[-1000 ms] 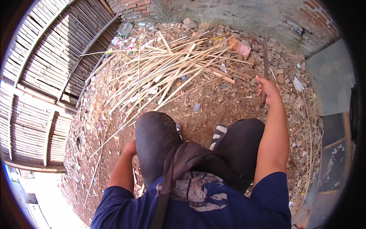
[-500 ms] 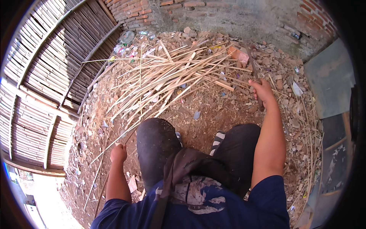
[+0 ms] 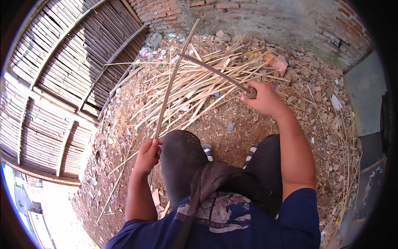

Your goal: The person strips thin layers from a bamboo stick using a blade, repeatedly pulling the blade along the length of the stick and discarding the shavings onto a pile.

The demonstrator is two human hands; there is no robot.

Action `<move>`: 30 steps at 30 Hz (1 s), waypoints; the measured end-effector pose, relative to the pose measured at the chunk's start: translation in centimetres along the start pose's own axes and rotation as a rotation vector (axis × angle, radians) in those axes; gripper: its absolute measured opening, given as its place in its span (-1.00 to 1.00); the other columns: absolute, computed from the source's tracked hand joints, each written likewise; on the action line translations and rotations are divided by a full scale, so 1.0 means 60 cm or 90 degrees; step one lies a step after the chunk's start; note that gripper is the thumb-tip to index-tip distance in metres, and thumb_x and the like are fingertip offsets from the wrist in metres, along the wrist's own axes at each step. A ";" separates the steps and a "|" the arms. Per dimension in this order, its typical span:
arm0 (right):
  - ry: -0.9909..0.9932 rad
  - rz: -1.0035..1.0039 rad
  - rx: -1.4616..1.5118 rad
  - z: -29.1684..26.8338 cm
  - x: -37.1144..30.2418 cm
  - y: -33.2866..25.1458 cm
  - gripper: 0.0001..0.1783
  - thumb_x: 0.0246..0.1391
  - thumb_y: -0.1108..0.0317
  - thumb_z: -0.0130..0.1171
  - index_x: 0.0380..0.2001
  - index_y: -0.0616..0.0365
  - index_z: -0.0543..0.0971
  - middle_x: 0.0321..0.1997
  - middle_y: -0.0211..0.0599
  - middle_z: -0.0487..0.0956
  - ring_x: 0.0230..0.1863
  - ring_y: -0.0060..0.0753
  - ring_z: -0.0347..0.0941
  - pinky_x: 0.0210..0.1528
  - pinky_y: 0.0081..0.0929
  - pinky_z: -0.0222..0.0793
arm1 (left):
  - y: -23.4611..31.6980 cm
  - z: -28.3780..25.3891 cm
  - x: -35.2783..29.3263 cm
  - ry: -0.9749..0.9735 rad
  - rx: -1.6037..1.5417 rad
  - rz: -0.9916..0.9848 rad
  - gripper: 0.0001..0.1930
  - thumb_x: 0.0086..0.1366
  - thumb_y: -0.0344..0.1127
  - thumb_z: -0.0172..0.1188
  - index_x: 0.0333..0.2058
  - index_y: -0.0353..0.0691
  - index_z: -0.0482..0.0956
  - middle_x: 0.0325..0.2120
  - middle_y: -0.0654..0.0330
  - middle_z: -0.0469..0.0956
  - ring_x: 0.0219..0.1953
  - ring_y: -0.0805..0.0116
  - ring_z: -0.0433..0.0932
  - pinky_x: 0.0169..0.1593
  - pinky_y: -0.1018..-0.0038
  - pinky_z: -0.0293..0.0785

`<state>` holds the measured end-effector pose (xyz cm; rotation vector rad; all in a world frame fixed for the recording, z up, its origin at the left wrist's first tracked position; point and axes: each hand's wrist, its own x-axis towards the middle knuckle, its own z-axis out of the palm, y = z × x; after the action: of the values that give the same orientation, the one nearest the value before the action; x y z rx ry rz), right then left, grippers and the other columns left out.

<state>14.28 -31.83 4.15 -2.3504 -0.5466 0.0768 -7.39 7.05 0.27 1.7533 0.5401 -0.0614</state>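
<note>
My left hand [image 3: 148, 156] is closed around the lower part of a long bamboo strip [image 3: 168, 93], which slants up and away past my left knee. A short length of the strip shows below the fist. My right hand [image 3: 266, 99] grips the handle of a machete [image 3: 217, 72], its narrow dark blade pointing to the upper left. Near its tip the blade meets or crosses the strip; whether they touch I cannot tell. Beyond both hands, a loose heap of pale split bamboo strips [image 3: 199, 85] lies on the ground.
A slatted bamboo wall [image 3: 62, 54] stands on the left, a brick wall [image 3: 248, 16] at the back. Rubble [image 3: 319, 87], a broken orange brick [image 3: 276, 63] and plastic litter [image 3: 149, 50] surround the heap. Grey panels [image 3: 365, 95] lean at the right, near thin strips [image 3: 346, 145].
My right hand has swung the machete leftward from the right side to the strip. My left hand has come up slightly, and its strip now stands raised across the heap.
</note>
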 end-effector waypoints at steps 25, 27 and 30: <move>-0.080 -0.200 -0.019 0.101 0.016 -0.006 -0.75 -0.09 0.23 0.33 -0.32 0.06 0.60 -0.47 -0.14 0.61 -0.31 0.01 0.61 -0.26 -0.09 0.48 | 0.050 0.159 0.005 -0.457 -0.276 -0.187 -0.72 0.54 0.00 -0.07 -0.32 0.00 0.34 -0.65 0.44 0.11 -0.70 0.62 -0.02 -0.67 0.60 -0.14; -0.057 -0.093 0.036 0.081 0.027 0.011 -0.73 -0.08 0.24 0.32 -0.30 0.12 0.60 -0.44 -0.10 0.62 -0.31 0.04 0.60 -0.25 -0.12 0.48 | 0.043 0.153 0.007 -0.485 -0.279 -0.206 -0.72 0.54 0.00 -0.08 -0.31 0.00 0.34 -0.65 0.44 0.11 -0.70 0.62 -0.02 -0.67 0.60 -0.14; -0.042 -0.081 0.017 0.081 0.027 0.022 -0.73 -0.10 0.25 0.29 -0.29 0.11 0.61 -0.42 -0.07 0.63 -0.30 0.04 0.60 -0.23 -0.10 0.49 | 0.038 0.162 -0.003 -0.457 -0.261 -0.216 -0.73 0.54 -0.01 -0.08 -0.31 -0.01 0.34 -0.65 0.45 0.10 -0.69 0.62 -0.02 -0.66 0.59 -0.13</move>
<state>15.27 -28.97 -0.18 -2.2872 -0.7215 0.1021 -4.30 -2.44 -0.15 1.1179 0.2811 -0.7370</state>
